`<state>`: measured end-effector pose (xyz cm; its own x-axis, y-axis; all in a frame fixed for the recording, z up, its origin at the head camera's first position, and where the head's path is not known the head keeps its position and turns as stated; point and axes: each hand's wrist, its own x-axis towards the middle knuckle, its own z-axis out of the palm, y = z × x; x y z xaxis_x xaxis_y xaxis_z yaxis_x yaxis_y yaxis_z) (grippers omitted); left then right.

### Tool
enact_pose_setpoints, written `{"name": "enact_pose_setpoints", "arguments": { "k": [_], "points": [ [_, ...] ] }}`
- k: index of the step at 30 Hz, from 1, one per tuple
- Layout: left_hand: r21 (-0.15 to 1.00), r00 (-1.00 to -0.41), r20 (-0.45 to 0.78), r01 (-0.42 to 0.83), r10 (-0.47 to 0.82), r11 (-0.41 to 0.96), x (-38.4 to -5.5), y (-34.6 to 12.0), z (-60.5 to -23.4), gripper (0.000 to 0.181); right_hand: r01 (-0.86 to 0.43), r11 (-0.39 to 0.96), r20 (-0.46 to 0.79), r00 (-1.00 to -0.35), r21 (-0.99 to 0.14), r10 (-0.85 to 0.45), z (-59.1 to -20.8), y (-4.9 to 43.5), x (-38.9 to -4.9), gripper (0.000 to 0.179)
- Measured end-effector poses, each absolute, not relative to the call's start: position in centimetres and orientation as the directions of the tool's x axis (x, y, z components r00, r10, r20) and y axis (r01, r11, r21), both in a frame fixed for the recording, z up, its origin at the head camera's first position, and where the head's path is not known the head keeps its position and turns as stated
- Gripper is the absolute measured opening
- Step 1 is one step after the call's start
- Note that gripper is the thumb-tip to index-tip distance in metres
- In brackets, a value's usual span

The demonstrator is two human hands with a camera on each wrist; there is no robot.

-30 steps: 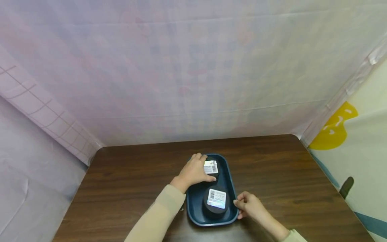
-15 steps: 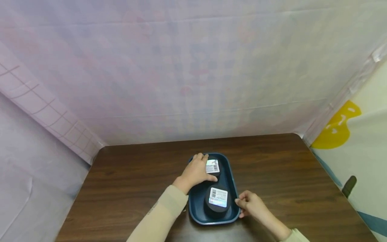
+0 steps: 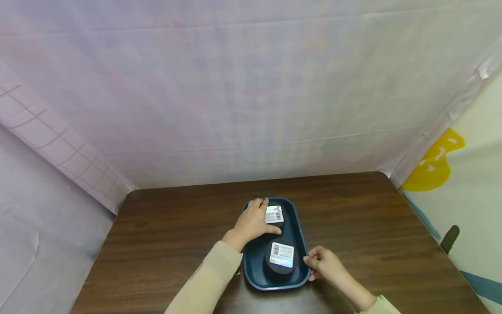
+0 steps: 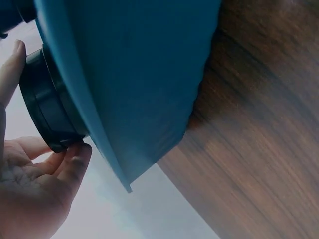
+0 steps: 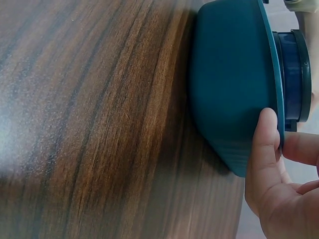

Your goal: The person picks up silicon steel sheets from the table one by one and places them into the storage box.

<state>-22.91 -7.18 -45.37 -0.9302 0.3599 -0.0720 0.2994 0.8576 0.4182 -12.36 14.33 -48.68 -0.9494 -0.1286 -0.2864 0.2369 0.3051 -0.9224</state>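
A dark blue rectangular tray (image 3: 255,261) lies on the table with two round black tubs in it, each with a white barcode label on top. My left hand (image 3: 251,222) grips the far tub (image 3: 274,214), thumb on its near side and fingers around the far side, covering its left part. In the left wrist view that tub (image 4: 45,102) rises above the tray's rim. The near tub (image 3: 280,261) stands untouched in the tray's front half. At the tray's right side, my right hand (image 3: 324,265) pinches the rim, as the right wrist view shows with the tray wall (image 5: 234,74) beside the fingers.
The brown wooden table (image 3: 168,244) extends on both sides of the tray. A pale patterned curtain (image 3: 251,109) hangs behind its back edge, with a printed cloth (image 3: 466,226) on the right. Something small (image 3: 237,272) shows by the tray's left side, partly under the left sleeve.
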Motion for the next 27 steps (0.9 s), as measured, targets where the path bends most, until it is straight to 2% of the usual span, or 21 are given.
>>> {"name": "enact_pose_setpoints", "arguments": {
  "k": [6, 15, 27],
  "points": [
    [0.485, -0.932, -0.058, 0.288, 0.359, 0.826, -22.6, -7.3, -45.9, 0.105, 0.229, 0.316, -0.278, -0.953, -0.921, -0.117, -48.7, 14.2, -12.3, 0.017],
    [0.506, -0.945, 0.001, 0.283, 0.328, 0.815, -21.7, -7.9, -46.6, 0.107, 0.241, 0.286, -0.277, -0.956, -0.927, -0.094, -48.9, 13.9, -12.3, 0.017],
    [0.543, -0.948, 0.030, 0.282, 0.317, 0.791, -18.9, -9.7, -46.9, 0.083, 0.149, 0.418, -0.161, -0.987, -0.896, 0.006, -50.0, 13.8, -11.6, 0.017]
  ]
}}
